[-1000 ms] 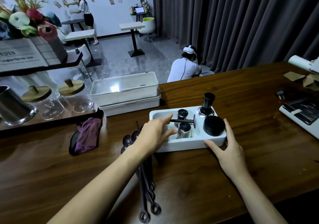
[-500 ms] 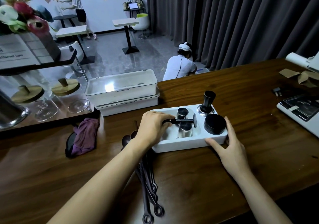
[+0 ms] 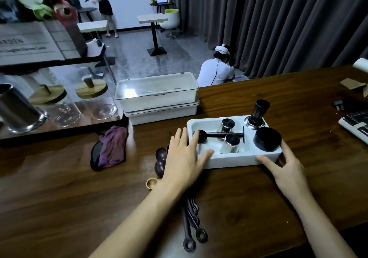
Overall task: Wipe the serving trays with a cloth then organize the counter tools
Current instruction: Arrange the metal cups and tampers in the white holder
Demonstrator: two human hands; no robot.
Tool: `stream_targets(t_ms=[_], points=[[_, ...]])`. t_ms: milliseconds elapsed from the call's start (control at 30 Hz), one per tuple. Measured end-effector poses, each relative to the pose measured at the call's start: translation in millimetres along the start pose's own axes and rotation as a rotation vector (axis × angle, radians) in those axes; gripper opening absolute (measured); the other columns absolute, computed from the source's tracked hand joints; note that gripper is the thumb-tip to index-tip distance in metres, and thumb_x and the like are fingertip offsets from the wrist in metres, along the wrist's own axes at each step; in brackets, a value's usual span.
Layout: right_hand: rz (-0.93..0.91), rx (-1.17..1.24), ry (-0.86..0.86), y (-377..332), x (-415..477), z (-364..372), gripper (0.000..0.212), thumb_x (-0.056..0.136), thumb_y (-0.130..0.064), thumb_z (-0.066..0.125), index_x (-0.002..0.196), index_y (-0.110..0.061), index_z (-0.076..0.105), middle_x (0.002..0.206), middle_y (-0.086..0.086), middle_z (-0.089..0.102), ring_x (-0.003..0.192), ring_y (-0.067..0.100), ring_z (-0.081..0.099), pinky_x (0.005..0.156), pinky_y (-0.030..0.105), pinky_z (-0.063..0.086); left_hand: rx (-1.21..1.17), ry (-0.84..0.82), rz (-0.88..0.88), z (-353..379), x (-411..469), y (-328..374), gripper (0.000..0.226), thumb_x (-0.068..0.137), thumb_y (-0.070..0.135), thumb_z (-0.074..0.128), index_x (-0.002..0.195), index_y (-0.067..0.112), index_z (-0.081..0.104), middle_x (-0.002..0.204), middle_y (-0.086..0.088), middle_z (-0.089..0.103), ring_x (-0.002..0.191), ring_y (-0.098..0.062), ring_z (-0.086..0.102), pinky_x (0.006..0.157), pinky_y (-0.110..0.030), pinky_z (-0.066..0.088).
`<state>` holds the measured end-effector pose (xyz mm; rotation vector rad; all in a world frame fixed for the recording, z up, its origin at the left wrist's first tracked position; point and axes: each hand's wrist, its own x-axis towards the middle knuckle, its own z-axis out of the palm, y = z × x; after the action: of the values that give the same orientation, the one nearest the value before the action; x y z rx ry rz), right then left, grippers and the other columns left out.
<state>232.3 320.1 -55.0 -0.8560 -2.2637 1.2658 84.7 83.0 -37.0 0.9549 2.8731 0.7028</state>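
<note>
Head cam status. 1 white tool tray (image 3: pixel 235 161) sits on the wooden counter (image 3: pixel 239 198), centre-right.

Left hand (image 3: pixel 183 162): released, fingers straight and spread, lying over the tray's left end, thumb across the near rim. It grasps nothing.
Right hand (image 3: pixel 286 170): also released, fingers spread, index along the tray's right end, thumb against the near wall at the corner.

Tray holds 5 items:
- 2 steel cups (image 3: pixel 231 143), one far and one near, just beside each other
- 1 black rod tool (image 3: pixel 219 135) lying crosswise between them, its round knob just beside the left fingertips
- 1 tamper (image 3: pixel 257 112), upright, far right pocket
- 1 black puck (image 3: pixel 267 139), near right pocket

Under the left forearm is a bundle of dark long-handled spoons (image 3: pixel 189 228). 2 ring ends show on the near side and at least 2 bowls on the far side (total count can't tell, the arm covers the rest). 1 pale wooden scoop (image 3: pixel 152 183) lies just left of the wrist.

Further left, 1 purple cloth (image 3: pixel 113 148) is crumpled on the counter, lying partly on 1 black flat item (image 3: pixel 95 155). Beyond the tray, 2 white lidded bins (image 3: pixel 157 96) are stacked.

Far left shelf: 2 glass jars (image 3: pixel 90 98) with wooden lids, 1 steel pitcher (image 3: pixel 14 110).
Right edge: 1 black plug (image 3: pixel 338 104), 1 white device (image 3: pixel 356 124), partly cut off.
Background: 1 standing person (image 3: pixel 101 3), 1 crouched person (image 3: pixel 216 72) by the curtain.
</note>
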Motion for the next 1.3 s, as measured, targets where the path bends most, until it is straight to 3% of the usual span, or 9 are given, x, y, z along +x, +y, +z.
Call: stream_targets(t_ms=[100, 233, 400, 533, 667, 800, 933, 1033, 1300], points=[[0.009, 0.042, -0.055, 2.2, 3.8, -3.0, 0.089, 0.078, -0.048, 0.076, 0.155, -0.040, 0.032, 0.154, -0.007, 0.044, 0.138, 0.021, 0.044, 0.112, 0.045, 0.040, 0.019, 0.021, -0.027, 4.5, -9.9, -1.7, 0.099, 0.087, 0.081, 0.012, 0.163, 0.019, 0.017, 0.169, -0.007, 0.020, 0.158, -0.026, 0.002, 0.127, -0.044, -0.001], [-0.014, 0.111, -0.175, 5.3, 12.4, -14.8, 0.088, 0.076, -0.051, 0.074, 0.154, -0.044, 0.034, 0.154, -0.016, 0.042, 0.138, 0.013, 0.044, 0.114, 0.041, 0.038, -0.041, 0.072, -0.036, 7.0, -13.5, -0.7, 0.088, 0.088, 0.083, 0.026, 0.152, 0.024, 0.032, 0.158, 0.007, 0.042, 0.157, -0.024, 0.012, 0.128, -0.047, 0.005], [-0.012, 0.157, -0.276, 3.3, 30.3, -30.8, 0.080, 0.086, -0.029, 0.074, 0.154, -0.039, 0.034, 0.144, -0.024, 0.042, 0.133, 0.005, 0.045, 0.104, 0.027, 0.037, -0.101, 0.102, -0.117, 8.0, -15.9, 9.8, 0.089, 0.083, 0.088, 0.037, 0.149, 0.028, 0.037, 0.157, 0.011, 0.043, 0.156, -0.024, 0.014, 0.127, -0.046, 0.006], [0.008, 0.180, -0.367, 4.2, 42.0, -36.0, 0.089, 0.079, -0.036, 0.077, 0.155, -0.043, 0.030, 0.129, -0.044, 0.040, 0.112, -0.026, 0.045, 0.104, 0.023, 0.036, -0.105, 0.147, -0.176, 7.4, -21.1, 22.7, 0.095, 0.078, 0.080, 0.059, 0.153, 0.024, 0.037, 0.158, 0.007, 0.043, 0.156, -0.024, 0.016, 0.127, -0.042, 0.005], [0.003, 0.196, -0.377, 8.7, 40.9, -31.2, 0.102, 0.067, -0.050, 0.080, 0.155, -0.048, 0.027, 0.149, -0.030, 0.043, 0.134, -0.007, 0.044, 0.116, 0.034, 0.035, -0.053, 0.188, -0.222, 7.5, -24.1, 32.1, 0.096, 0.078, 0.068, 0.073, 0.155, 0.022, 0.039, 0.158, 0.003, 0.045, 0.155, -0.023, 0.018, 0.127, -0.039, 0.004], [-0.015, 0.216, -0.341, 11.1, 36.6, -28.0, 0.103, 0.067, -0.051, 0.081, 0.156, -0.043, 0.029, 0.147, -0.024, 0.049, 0.133, -0.004, 0.047, 0.116, 0.038, 0.039, -0.071, 0.209, -0.246, 6.4, -24.0, 35.4, 0.093, 0.076, 0.063, 0.077, 0.153, 0.021, 0.044, 0.155, -0.001, 0.049, 0.154, -0.023, 0.023, 0.125, -0.033, 0.001], [-0.003, 0.261, -0.346, 13.1, 39.7, -28.3, 0.102, 0.066, -0.050, 0.083, 0.155, -0.040, 0.033, 0.148, -0.021, 0.050, 0.135, 0.000, 0.048, 0.116, 0.042, 0.039, -0.158, 0.228, -0.234, 1.4, -22.9, 40.8, 0.092, 0.076, 0.055, 0.081, 0.153, 0.022, 0.045, 0.159, 0.000, 0.043, 0.148, -0.001, 0.008, 0.120, -0.022, -0.004], [-0.013, 0.270, -0.349, 11.9, 43.0, -31.7, 0.095, 0.069, -0.043, 0.083, 0.153, -0.038, 0.038, 0.145, -0.021, 0.054, 0.133, 0.000, 0.051, 0.113, 0.039, 0.042, -0.206, 0.230, -0.222, 0.9, -21.2, 45.2, 0.087, 0.077, 0.051, 0.082, 0.151, 0.020, 0.048, 0.158, 0.003, 0.044, 0.133, 0.003, 0.004, 0.124, -0.029, 0.004], [-0.029, 0.344, -0.298, 10.7, 60.3, -54.3, 0.076, 0.081, -0.011, 0.078, 0.148, -0.032, 0.049, 0.135, -0.018, 0.063, 0.124, 0.001, 0.059, 0.101, 0.023, 0.047, -0.201, 0.196, -0.145, 16.0, 7.4, 54.9, 0.083, 0.080, 0.059, 0.076, 0.149, 0.023, 0.049, 0.149, 0.009, 0.054, 0.144, -0.007, 0.034, 0.121, -0.025, 0.020]])
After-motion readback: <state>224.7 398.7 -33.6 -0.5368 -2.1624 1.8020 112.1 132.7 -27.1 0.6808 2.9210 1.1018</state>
